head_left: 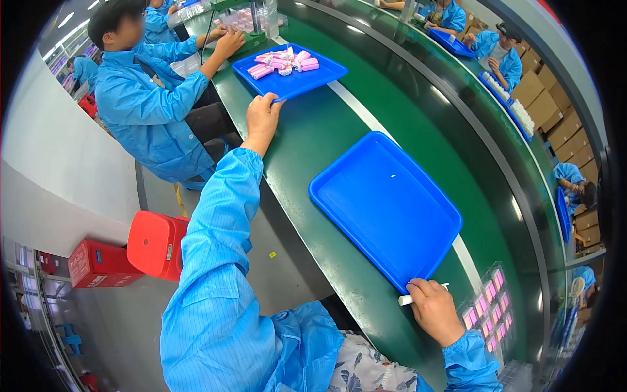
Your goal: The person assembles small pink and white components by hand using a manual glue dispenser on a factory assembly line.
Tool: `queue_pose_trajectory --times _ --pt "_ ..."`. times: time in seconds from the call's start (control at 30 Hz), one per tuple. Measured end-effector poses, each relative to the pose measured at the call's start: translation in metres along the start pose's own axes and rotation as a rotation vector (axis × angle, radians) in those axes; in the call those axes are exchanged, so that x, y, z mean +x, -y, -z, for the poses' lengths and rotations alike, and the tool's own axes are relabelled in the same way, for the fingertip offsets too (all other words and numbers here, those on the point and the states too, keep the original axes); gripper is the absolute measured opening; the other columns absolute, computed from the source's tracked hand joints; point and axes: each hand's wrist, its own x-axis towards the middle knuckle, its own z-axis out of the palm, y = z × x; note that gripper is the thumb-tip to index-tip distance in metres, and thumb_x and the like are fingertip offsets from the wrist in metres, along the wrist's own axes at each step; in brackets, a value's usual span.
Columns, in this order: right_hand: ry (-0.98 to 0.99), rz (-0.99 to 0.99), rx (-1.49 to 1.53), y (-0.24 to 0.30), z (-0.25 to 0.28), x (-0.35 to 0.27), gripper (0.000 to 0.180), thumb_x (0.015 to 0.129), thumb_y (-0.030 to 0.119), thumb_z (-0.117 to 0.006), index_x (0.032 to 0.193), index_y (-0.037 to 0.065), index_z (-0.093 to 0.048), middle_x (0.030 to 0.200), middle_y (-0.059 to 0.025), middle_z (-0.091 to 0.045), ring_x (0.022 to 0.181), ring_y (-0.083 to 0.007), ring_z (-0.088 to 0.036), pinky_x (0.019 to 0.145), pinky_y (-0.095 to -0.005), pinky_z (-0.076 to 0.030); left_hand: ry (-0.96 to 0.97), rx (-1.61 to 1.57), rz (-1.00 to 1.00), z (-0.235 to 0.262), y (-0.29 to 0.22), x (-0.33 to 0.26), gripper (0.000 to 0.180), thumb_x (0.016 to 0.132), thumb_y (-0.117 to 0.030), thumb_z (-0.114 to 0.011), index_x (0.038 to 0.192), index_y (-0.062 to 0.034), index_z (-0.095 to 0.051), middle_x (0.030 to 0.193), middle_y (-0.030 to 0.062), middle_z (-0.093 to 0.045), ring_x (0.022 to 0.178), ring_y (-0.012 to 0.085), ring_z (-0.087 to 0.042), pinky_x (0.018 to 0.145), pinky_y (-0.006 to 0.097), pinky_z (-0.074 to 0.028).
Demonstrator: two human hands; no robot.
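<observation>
My left hand (pixel 262 121) reaches far forward, its fingers closed on the near rim of a blue tray (pixel 304 87). On that tray lies a heap of small pink-and-white pieces (pixel 282 61), too small to name. Closer to me, a second blue tray (pixel 392 202) sits at an angle on the green belt, with one tiny white speck inside. At its near corner is my right hand (pixel 432 310), closed around a short white tube (pixel 405 300). These fingers meet the tray's rim; whether they also grip it is hard to tell.
Right of my right hand, clear plastic blister packs (pixel 490 310) hold pink pieces. A co-worker in a blue smock (pixel 147 98) sits at the far left. More people work across the belt. Red stools (pixel 155 245) and a red box (pixel 101 264) stand on the floor at left.
</observation>
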Motion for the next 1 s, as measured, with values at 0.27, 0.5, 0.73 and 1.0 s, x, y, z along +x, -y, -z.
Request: queue_pose_trajectory --times 0.27,0.5,0.73,1.0 --pt "-0.015 0.045 0.018 -0.005 0.004 0.026 0.023 0.079 0.003 -0.064 0.102 0.002 -0.066 0.105 -0.0119 -0.065 0.085 -0.0310 -0.063 0.076 -0.0416 -0.054 -0.022 -0.013 -0.063 0.030 -0.003 0.003 0.017 0.084 -0.021 -0.077 0.091 -0.0079 -0.068 0.076 0.0143 -0.059 0.074 0.0345 -0.061 0.066 0.045 -0.047" --pt "-0.035 0.167 0.040 -0.027 -0.017 0.175 0.018 0.083 0.006 -0.065 0.100 0.004 -0.059 0.098 -0.0165 -0.059 0.089 -0.0384 -0.063 0.077 -0.0487 -0.052 -0.014 -0.030 -0.086 0.092 -0.029 0.007 0.017 0.085 -0.020 -0.076 0.091 -0.0066 -0.067 0.075 0.0143 -0.060 0.072 0.0338 -0.061 0.065 0.044 -0.048" --pt "-0.429 0.116 0.193 -0.013 -0.014 0.241 0.016 0.090 0.009 -0.062 0.105 0.002 -0.059 0.112 -0.0189 -0.061 0.103 -0.0393 -0.061 0.089 -0.0479 -0.050 0.000 -0.040 -0.174 0.127 -0.075 -0.004 0.015 0.085 -0.018 -0.075 0.090 -0.0067 -0.066 0.077 0.0135 -0.058 0.073 0.0334 -0.059 0.065 0.043 -0.047" --pt "-0.448 0.147 0.279 0.057 0.014 0.026 0.029 0.078 0.003 -0.070 0.105 0.003 -0.061 0.103 -0.0164 -0.062 0.100 -0.0373 -0.062 0.091 -0.0476 -0.049 -0.003 -0.082 -0.190 0.139 -0.155 -0.118 0.016 0.079 -0.012 -0.078 0.089 -0.0060 -0.066 0.077 0.0142 -0.054 0.073 0.0351 -0.054 0.064 0.045 -0.044"
